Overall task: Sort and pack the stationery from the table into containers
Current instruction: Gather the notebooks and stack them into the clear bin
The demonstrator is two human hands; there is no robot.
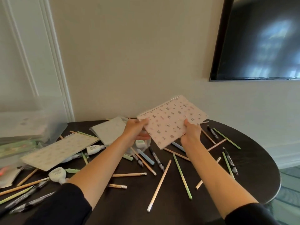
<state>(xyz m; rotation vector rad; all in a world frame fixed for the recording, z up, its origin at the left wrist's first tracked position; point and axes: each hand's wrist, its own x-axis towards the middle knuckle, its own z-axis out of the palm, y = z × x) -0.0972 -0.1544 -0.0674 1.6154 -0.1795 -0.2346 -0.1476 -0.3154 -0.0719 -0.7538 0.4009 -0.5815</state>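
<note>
A pink spiral notebook [172, 120] with small printed figures is lifted above the dark round table [253, 159], tilted toward the wall. My left hand [135, 131] grips its left edge and my right hand [191, 133] grips its lower right edge, thumbs on the cover. Two more notebooks lie on the table: a pale blue one [110, 129] and a cream one [60, 151]. Several pencils, such as a wooden one [159, 184], and pens, such as a black one [156, 158], are scattered across the tabletop.
Clear plastic containers [30, 125] stand at the table's left, with green items inside the nearer one. White glue tubes [95, 149] and correction tapes [57, 174] lie among the pencils. A wall rises right behind the table, and a dark screen [259, 39] hangs at upper right.
</note>
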